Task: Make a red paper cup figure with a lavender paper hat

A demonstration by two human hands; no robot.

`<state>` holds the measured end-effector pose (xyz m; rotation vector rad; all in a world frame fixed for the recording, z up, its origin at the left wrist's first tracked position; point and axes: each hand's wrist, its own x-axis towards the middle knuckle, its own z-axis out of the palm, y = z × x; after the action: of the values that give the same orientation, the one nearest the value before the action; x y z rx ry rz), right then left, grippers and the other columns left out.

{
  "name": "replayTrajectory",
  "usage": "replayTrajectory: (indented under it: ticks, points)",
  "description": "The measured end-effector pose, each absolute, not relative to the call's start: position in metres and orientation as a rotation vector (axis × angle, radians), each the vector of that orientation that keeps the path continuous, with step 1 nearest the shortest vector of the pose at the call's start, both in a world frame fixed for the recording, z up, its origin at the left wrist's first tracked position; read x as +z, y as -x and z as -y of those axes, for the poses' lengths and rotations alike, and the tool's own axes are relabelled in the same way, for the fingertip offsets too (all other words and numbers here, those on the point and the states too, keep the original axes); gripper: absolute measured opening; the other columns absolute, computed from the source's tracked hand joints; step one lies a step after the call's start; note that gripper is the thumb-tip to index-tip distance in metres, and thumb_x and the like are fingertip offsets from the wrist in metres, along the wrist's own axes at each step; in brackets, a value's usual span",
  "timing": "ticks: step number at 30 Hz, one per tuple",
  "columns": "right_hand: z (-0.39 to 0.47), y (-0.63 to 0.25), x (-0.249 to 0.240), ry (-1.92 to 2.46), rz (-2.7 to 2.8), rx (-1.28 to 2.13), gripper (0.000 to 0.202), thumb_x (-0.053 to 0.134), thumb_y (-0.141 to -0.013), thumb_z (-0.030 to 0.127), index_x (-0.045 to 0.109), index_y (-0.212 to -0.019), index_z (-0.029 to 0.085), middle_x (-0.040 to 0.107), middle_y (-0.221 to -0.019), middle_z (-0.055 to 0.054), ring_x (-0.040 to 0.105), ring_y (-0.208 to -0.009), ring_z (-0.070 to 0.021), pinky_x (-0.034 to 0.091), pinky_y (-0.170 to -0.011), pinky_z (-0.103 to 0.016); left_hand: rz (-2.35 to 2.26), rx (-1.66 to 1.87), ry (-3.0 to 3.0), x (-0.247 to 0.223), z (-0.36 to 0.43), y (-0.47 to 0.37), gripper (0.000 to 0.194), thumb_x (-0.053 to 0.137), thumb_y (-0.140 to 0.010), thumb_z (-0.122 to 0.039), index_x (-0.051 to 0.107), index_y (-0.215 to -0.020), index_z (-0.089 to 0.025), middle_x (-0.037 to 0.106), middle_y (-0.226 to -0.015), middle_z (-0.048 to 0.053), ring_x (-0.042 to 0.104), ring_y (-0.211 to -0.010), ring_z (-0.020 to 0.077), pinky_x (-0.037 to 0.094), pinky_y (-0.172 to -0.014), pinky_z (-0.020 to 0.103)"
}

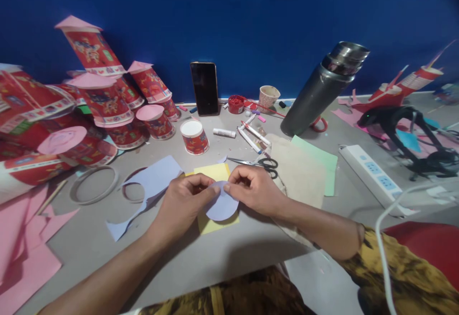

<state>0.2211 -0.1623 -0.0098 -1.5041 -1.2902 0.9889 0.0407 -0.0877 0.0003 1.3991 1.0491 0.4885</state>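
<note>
A round lavender paper disc (223,207) is pinched between both hands, above a yellow paper sheet (211,226) lying on the table. My left hand (188,195) grips its upper left edge between thumb and fingers. On the upper right edge, my right hand (253,188) pinches it the same way. Black-handled scissors (267,163) lie just beyond my right hand. To the left of my left hand rests a cut lavender sheet (159,176) with a rounded piece gone from it. A short red paper cup (194,138) with a white top stands beyond the hands.
Red cups with pink paper tops (107,100) are stacked at the left. A tape roll (93,186) and pink paper scraps (32,257) lie nearer. A phone (204,88) leans on the blue wall. A dark flask (319,95) and a power strip (373,174) are at right.
</note>
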Motion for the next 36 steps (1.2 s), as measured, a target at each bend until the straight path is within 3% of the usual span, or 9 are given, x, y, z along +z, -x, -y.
replayTrajectory:
  ticks: [5, 10, 16, 22, 27, 36]
  points:
    - [0.1609, -0.2223, -0.0141, 1.495, 1.338, 0.988, 0.013, 0.071, -0.085, 0.031, 0.069, -0.083, 0.018, 0.057, -0.063, 0.004, 0.044, -0.056, -0.0093, 0.033, -0.052, -0.022, -1.057, 0.476, -1.452, 0.0016, 0.0890, -0.0412, 0.028, 0.081, -0.072, -0.043, 0.072, -0.070, -0.017, 0.063, -0.062, -0.001, 0.053, -0.058, 0.0123, 0.041, -0.055, 0.023]
    - [0.1609, -0.2220, -0.0138, 1.480, 1.412, 0.868, 0.007, 0.070, -0.080, 0.021, 0.068, -0.074, 0.018, 0.059, -0.064, 0.004, 0.047, -0.059, -0.0096, 0.034, -0.055, -0.022, -1.017, 0.512, -1.529, 0.0017, 0.0910, -0.0426, 0.026, 0.081, -0.072, -0.042, 0.073, -0.070, -0.017, 0.065, -0.061, 0.000, 0.054, -0.058, 0.0135, 0.041, -0.055, 0.023]
    - [0.1592, -0.2237, -0.0119, 1.462, 1.225, 1.018, 0.011, 0.067, -0.079, 0.026, 0.064, -0.073, 0.018, 0.056, -0.062, 0.004, 0.044, -0.057, -0.0095, 0.034, -0.052, -0.022, -0.938, 0.500, -1.465, 0.0009, 0.0867, -0.0398, 0.022, 0.076, -0.078, -0.040, 0.077, -0.081, -0.018, 0.069, -0.072, 0.002, 0.059, -0.066, 0.0149, 0.045, -0.061, 0.024]
    - [0.1602, -0.2214, -0.0124, 1.471, 1.251, 0.932, 0.010, 0.067, -0.079, 0.026, 0.066, -0.073, 0.018, 0.059, -0.065, 0.003, 0.046, -0.058, -0.0100, 0.036, -0.054, -0.022, -0.888, 0.438, -1.378, 0.0008, 0.0898, -0.0425, 0.029, 0.080, -0.075, -0.042, 0.075, -0.088, -0.016, 0.071, -0.077, 0.003, 0.061, -0.068, 0.0158, 0.048, -0.064, 0.025]
    - [0.1630, -0.2171, -0.0137, 1.503, 1.344, 0.851, 0.008, 0.068, -0.078, 0.023, 0.066, -0.072, 0.019, 0.059, -0.063, 0.003, 0.046, -0.056, -0.0098, 0.035, -0.053, -0.023, -0.920, 0.437, -1.434, -0.0002, 0.0933, -0.0462, 0.029, 0.080, -0.073, -0.042, 0.072, -0.079, -0.015, 0.064, -0.065, -0.001, 0.053, -0.059, 0.0118, 0.042, -0.055, 0.022]
    - [0.1634, -0.2176, -0.0159, 1.525, 1.372, 0.848, 0.008, 0.068, -0.081, 0.024, 0.067, -0.075, 0.019, 0.061, -0.064, 0.003, 0.048, -0.056, -0.0099, 0.036, -0.053, -0.023, -0.960, 0.441, -1.466, -0.0016, 0.0921, -0.0465, 0.029, 0.080, -0.072, -0.044, 0.073, -0.076, -0.016, 0.067, -0.066, 0.001, 0.057, -0.059, 0.0140, 0.045, -0.056, 0.024]
